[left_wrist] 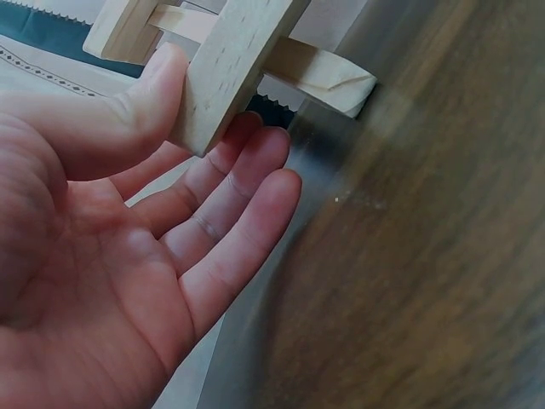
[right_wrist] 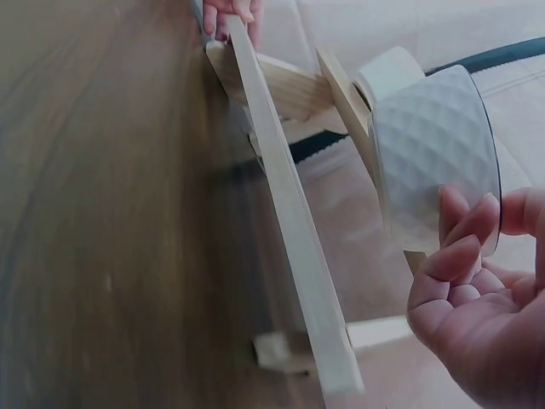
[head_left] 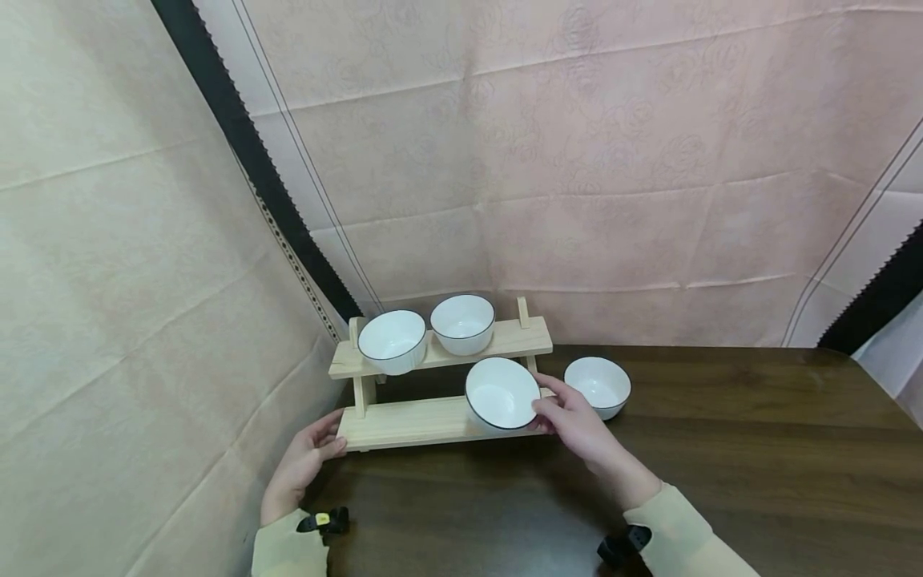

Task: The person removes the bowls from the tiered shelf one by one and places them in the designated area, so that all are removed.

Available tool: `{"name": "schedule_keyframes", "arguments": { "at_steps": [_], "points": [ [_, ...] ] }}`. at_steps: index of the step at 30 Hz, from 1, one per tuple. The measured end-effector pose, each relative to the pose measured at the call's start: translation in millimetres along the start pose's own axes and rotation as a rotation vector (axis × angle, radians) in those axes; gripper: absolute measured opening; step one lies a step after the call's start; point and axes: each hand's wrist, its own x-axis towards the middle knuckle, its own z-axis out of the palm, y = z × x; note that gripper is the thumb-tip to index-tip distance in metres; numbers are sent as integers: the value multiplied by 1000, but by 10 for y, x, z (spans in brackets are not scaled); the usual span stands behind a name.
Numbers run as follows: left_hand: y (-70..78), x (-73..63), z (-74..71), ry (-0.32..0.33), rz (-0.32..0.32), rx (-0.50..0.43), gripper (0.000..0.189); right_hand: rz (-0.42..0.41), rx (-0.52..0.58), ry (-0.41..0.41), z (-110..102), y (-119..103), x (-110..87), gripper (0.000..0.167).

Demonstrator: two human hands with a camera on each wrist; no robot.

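Observation:
A two-tier wooden rack (head_left: 411,422) stands on the table. My left hand (head_left: 308,457) holds the left end of its lower shelf; in the left wrist view the thumb (left_wrist: 157,89) lies on one side of the board and fingers reach past the other. My right hand (head_left: 573,417) pinches the rim of a white bowl (head_left: 502,393) with a dark edge. That bowl is over the right part of the lower shelf, and the right wrist view shows its quilted outside (right_wrist: 434,145) apart from the lower board. Two similar bowls, one left (head_left: 392,343) and one right (head_left: 463,324), sit on the upper shelf.
Another white bowl (head_left: 597,386) stands on the dark wooden table (head_left: 757,457), just right of the rack. Pale cloth (head_left: 613,176) hangs behind the table, and more cloth (head_left: 144,320) hangs close by the left hand.

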Motion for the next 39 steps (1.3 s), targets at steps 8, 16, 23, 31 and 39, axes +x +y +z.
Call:
{"name": "schedule_keyframes", "arguments": {
  "at_steps": [8, 16, 23, 31, 39],
  "points": [
    [44, -20, 14, -15, -4, -15, 60, -19, -27, 10, -361, 32, -133, 54],
    [1, -4, 40, -8, 11, -34, 60, -70, -142, 19, -918, 119, -482, 57],
    [19, -7, 24, -6, 6, -27, 61, -75, -197, 57, -1334, 156, -765, 57],
    [73, -36, 2, -12, -14, -40, 60, -120, -278, 72, -1752, 168, -922, 51],
    [-8, -19, 1, -6, 9, -28, 61, -54, -352, 108, -2152, 236, -972, 49]
  ]
}}
